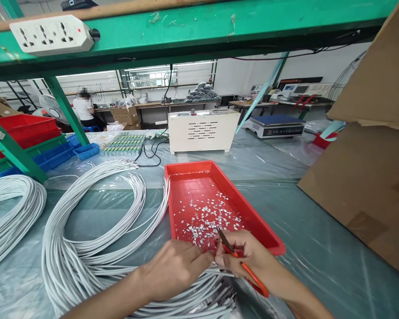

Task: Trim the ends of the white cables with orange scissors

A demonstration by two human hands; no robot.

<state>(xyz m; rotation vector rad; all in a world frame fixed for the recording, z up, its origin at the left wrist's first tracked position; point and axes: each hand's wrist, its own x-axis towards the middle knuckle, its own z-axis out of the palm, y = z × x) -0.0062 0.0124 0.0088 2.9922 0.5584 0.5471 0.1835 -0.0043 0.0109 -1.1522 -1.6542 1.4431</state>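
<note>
My left hand [176, 268] is closed, pinching the end of a white cable from the big looped bundle [86, 239] lying on the table. My right hand [249, 259] is wrapped round a small cutter with orange handles [244, 266], its blades pointing up-left to where the two hands meet. Both hands are over the near edge of a red tray [255, 221] that is strewn with several small white and silvery cuttings [209, 219]. Cut cable ends fan out under my hands.
A second white cable coil [9, 212] lies at far left. A beige box unit [202, 130] and a scale [275, 126] stand behind the tray. A large cardboard box [368, 177] fills the right. Red, green and blue bins [36, 141] sit at left. Another person [83, 108] works far back.
</note>
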